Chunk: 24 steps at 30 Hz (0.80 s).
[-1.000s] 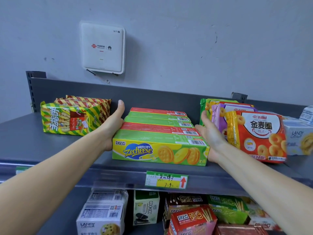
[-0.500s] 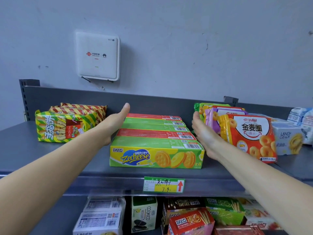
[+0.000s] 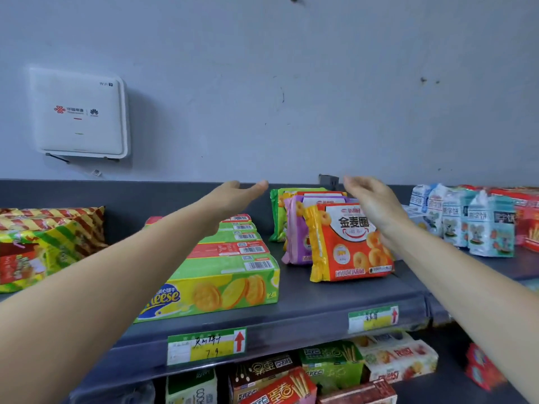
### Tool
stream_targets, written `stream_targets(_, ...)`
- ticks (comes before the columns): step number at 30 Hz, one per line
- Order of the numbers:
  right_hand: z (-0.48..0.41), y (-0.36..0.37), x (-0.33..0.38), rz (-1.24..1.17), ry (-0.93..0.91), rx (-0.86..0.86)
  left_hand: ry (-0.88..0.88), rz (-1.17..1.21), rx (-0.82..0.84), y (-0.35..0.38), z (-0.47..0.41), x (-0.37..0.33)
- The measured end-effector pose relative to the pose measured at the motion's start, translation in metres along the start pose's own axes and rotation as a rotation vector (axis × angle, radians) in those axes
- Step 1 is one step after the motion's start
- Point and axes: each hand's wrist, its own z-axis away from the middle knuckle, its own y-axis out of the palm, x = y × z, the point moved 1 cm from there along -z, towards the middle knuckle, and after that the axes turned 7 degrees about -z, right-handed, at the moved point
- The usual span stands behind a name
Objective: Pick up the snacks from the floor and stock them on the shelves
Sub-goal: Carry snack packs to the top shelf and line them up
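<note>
On the grey shelf [image 3: 320,301], biscuit bags [image 3: 350,243] stood between the left hand [image 3: 233,196] at ten o'clock and the right hand [image 3: 370,199] at two, fingers [image 3: 256,186] straight and empty, probably to square them.

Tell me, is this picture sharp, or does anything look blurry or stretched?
Head view: light is even and flat, with only a soft shadow right of the router. Head view: print on the orange bag is legible, while the striped bags at left look smeared. Head view: the wide lens stretches the arms toward the lower corners.
</note>
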Motion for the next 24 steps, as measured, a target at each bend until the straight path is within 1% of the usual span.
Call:
stream_targets(3,-0.014,-0.028,-0.032,-0.011,0.118,-0.021,0.015,-0.056,0.086,0.039,-0.006,-0.016)
stream_targets(4,-0.017,-0.035,-0.043,-0.007,0.15,-0.012,0.007,-0.073,0.09,0.051,-0.01,-0.02)
stream_targets(7,-0.027,-0.052,-0.076,-0.035,0.2,0.049,0.007,-0.004,0.116,0.085,-0.018,-0.027)
stream_targets(9,-0.032,-0.06,-0.092,-0.035,0.244,0.156,-0.02,0.053,0.165,0.102,-0.023,-0.026)
stream_targets(11,-0.034,-0.065,-0.1,-0.018,0.3,0.302,-0.044,0.082,0.197,0.118,-0.023,-0.028)
stream_targets(12,-0.035,-0.067,-0.103,-0.01,0.301,0.351,-0.062,0.107,0.186,0.125,-0.021,-0.029)
stream_targets(14,-0.039,-0.067,-0.106,-0.013,0.261,0.39,-0.065,0.164,0.166,0.137,-0.017,-0.031)
stream_targets(16,-0.043,-0.061,-0.109,-0.042,0.207,0.385,-0.057,0.245,0.148,0.144,-0.014,-0.034)
stream_targets(18,-0.044,-0.054,-0.11,-0.047,0.14,0.355,-0.058,0.305,0.081,0.148,-0.015,-0.032)
stream_targets(21,-0.042,-0.048,-0.112,-0.009,0.073,0.328,-0.095,0.274,-0.006,0.148,-0.015,-0.026)
stream_targets(22,-0.042,-0.048,-0.113,-0.002,0.062,0.335,-0.122,0.265,-0.009,0.148,-0.017,-0.022)
stream_targets(24,-0.043,-0.049,-0.116,-0.011,0.053,0.353,-0.171,0.281,0.054,0.148,-0.018,-0.018)
